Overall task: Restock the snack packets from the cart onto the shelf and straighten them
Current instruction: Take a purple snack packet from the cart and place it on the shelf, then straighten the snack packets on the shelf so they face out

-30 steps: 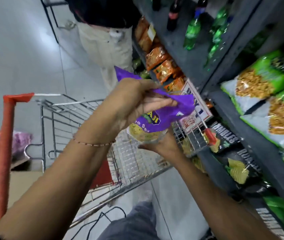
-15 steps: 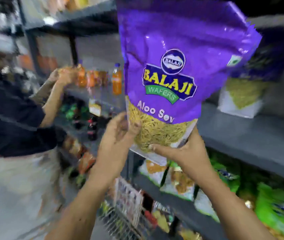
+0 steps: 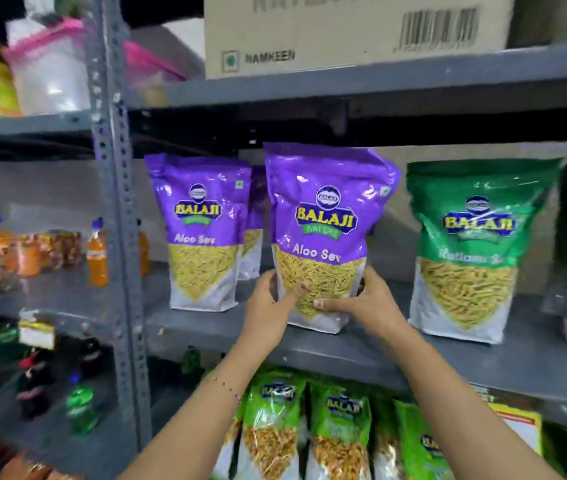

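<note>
Head view: my left hand [image 3: 268, 306] and right hand [image 3: 361, 304] clasp the lower sides of a glossy purple Aloo Sev packet [image 3: 323, 237], upright on the grey metal shelf [image 3: 483, 355], its clear window showing thin yellow strands, between a matching purple packet [image 3: 202, 233] and a green packet [image 3: 472, 247].

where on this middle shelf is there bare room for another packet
Widest bare patch: the grey shelf between the held purple Aloo Sev packet and the green Ratlami packet. A narrower gap lies between the held packet and the left purple packet, with another purple packet behind it. The right end is crowded with green packets.
</note>
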`<state>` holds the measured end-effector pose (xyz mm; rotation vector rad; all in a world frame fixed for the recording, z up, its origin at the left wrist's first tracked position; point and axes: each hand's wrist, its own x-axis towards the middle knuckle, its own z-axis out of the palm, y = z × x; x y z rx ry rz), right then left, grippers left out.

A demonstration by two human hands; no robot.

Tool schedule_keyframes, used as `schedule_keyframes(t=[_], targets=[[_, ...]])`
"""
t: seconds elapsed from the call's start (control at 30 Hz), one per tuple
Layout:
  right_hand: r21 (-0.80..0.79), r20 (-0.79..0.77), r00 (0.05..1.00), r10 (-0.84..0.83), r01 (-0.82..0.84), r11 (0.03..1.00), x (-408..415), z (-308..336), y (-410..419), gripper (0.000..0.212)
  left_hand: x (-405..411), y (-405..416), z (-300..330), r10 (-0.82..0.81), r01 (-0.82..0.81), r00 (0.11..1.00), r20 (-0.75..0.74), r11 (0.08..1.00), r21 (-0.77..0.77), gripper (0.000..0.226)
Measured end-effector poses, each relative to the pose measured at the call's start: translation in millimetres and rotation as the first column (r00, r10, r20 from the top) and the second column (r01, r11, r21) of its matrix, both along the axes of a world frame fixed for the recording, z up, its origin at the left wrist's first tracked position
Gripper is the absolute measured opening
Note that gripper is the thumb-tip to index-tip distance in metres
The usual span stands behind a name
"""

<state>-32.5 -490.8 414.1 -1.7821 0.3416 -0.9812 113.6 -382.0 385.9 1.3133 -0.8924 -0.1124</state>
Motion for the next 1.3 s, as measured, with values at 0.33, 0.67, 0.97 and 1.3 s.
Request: schedule_keyframes(t=[0.33,0.67,0.97,1.3], targets=[[-0.028,-0.116,0.993,-0.009,0.006,1.0,-2,-5,-28,0.085,0,-23,11,0.081,-0.105,0.992,0.101,0.96,0.261,0.057],[0.0,0.28,0.902,-0.328,0.342,0.94,-187,-8,-44,0.03,-203,-61,29,0.051,0.025,0.91,0.411,0.984,-0.178,0.063],[0.105,0.204,0.703,-0.681,0.676,0.73,-348,-17,-150,0.061,-314,-180,40,-0.46,0.465,0.883,-0.099,0.884,0.039,0.061],[0.082,0.014,0.876,-0.482,0.479,0.874,-358,-29,-196,0.084,-348,-231,29,-0.461,0.519,0.848,-0.261,0.822,0.235,0.028]])
